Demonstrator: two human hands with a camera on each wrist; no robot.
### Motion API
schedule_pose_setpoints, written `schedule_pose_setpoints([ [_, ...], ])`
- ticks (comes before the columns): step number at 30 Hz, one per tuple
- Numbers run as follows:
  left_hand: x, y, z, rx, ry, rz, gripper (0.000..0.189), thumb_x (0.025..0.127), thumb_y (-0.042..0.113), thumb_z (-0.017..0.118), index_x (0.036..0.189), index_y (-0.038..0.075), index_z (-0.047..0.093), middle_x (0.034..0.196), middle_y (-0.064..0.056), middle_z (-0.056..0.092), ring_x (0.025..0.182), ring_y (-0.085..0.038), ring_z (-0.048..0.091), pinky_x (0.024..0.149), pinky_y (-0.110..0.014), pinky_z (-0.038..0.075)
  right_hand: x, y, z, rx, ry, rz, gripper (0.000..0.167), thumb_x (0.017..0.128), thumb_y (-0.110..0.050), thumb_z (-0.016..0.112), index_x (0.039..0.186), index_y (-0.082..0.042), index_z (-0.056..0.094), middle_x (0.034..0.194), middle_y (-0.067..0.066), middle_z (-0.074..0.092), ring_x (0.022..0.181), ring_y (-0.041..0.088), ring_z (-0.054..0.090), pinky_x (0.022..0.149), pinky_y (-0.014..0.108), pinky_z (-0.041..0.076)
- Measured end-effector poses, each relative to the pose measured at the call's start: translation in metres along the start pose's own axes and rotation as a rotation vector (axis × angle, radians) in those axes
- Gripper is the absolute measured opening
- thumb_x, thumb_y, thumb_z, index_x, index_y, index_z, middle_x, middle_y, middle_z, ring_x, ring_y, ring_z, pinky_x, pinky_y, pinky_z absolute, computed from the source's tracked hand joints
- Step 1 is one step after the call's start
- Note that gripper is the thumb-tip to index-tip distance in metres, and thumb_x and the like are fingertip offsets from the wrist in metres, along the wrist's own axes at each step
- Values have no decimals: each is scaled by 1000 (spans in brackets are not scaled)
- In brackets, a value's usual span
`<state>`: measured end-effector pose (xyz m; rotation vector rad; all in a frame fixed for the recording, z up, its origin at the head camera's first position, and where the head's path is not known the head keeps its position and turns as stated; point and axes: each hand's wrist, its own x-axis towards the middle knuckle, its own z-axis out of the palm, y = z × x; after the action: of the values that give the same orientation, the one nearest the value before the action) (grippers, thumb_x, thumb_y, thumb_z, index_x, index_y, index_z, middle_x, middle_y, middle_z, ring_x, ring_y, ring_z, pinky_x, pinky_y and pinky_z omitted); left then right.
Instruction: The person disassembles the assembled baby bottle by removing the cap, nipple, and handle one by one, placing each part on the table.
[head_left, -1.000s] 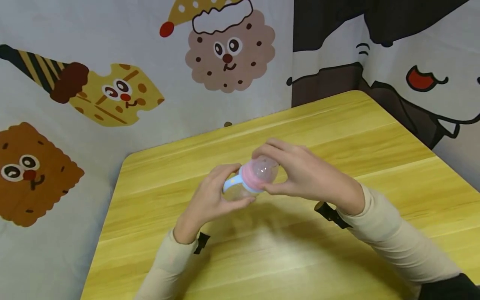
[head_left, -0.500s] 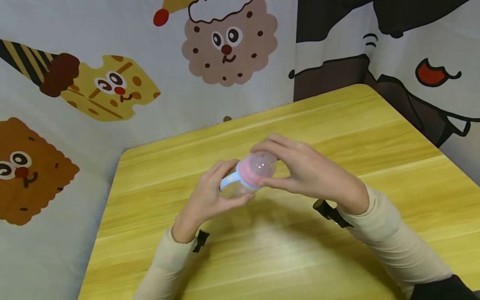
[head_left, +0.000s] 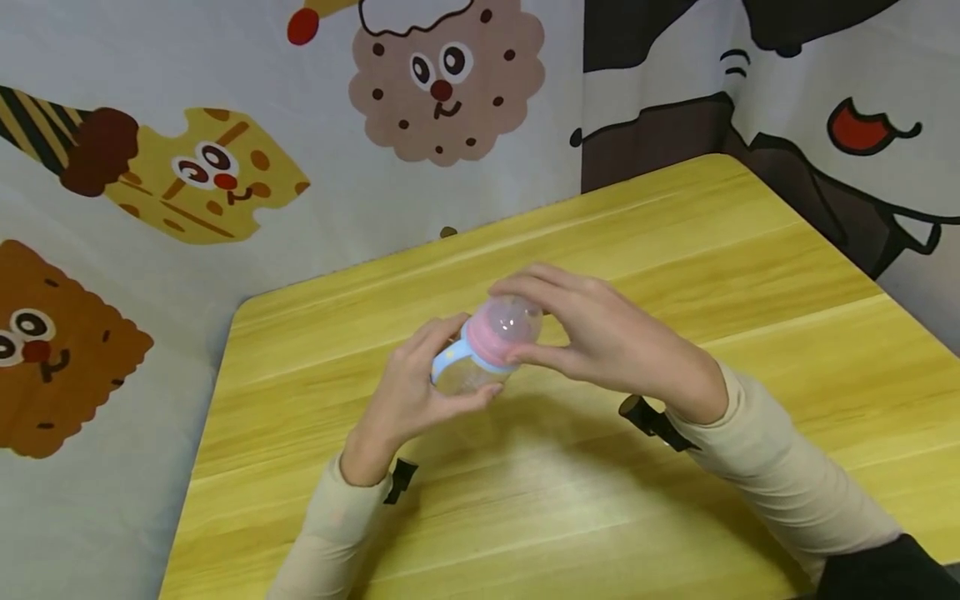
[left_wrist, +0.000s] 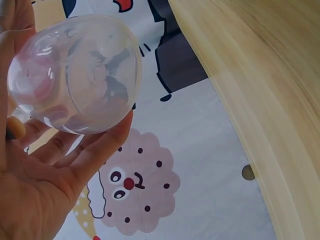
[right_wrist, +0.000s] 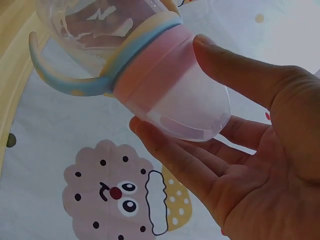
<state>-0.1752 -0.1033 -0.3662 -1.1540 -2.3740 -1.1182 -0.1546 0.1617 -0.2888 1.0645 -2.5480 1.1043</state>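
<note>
Backdrop (head_left: 330, 229): white sheeting, softly creased, hung behind and beside the work area; printed with cartoon figures. Included are a scalloped pinkish biscuit (head_left: 487, 117), a yellow cheese wedge (head_left: 247, 200) in a striped cone hat and a square brown biscuit (head_left: 67, 408). At the right, large dark-brown and white shapes are outlined in black, with a red mouth (head_left: 858, 133).

Tabletop (head_left: 555, 533): yellow, wood-grain finish, streaked lengthwise; far corners rounded; a bright glare and the shadows of the arms are shown on its near part.

Bottle (head_left: 468, 377): clear, smooth body with a rounded base; held tilted above the tabletop, between the two hands. A pale-blue ring (head_left: 491, 367) is fitted at the neck, with a curved blue handle (head_left: 448, 358) marked by yellowish spots. Above it is set a pink ribbed collar (head_left: 487, 337), topped by a translucent domed cap (head_left: 516, 318).

Left hand (head_left: 408, 383): wrapped about the bottle's body. Right hand (head_left: 600, 333): cap and collar gripped between thumb and fingers.

Sleeves (head_left: 787, 467): cream, close-fitting — a black device (head_left: 654, 423) is worn beneath the right wrist.
</note>
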Motion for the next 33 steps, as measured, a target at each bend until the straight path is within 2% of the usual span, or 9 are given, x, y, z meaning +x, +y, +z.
schedule_pose_setpoints([
  [10,1,1,1,-1,19,-3,66,84,41,86,133,3,64,116,-8,72,94,-18,67,77,-34,59,0,-3,1,29,39,12,58,88,-12,88,139,-1,65,133,12,69,115,24,69,98,43,59],
  [17,1,4,3,26,51,-20,66,84,45,84,132,3,65,113,-8,73,91,-18,66,72,-34,58,-1,-8,5,35,70,55,60,88,-7,86,143,0,62,139,13,67,120,27,68,102,46,58],
  [25,1,5,6,53,82,-17,68,84,46,85,131,1,66,112,-10,74,92,-21,69,73,-36,61,-2,-12,10,39,107,94,61,89,-2,84,144,2,60,143,16,65,124,30,68,104,46,57],
  [33,1,4,8,77,102,7,69,88,50,82,130,-3,67,111,-16,76,90,-25,72,73,-40,64,0,-11,13,-19,167,140,56,92,-5,82,143,4,60,131,18,69,110,30,72,94,45,62],
])
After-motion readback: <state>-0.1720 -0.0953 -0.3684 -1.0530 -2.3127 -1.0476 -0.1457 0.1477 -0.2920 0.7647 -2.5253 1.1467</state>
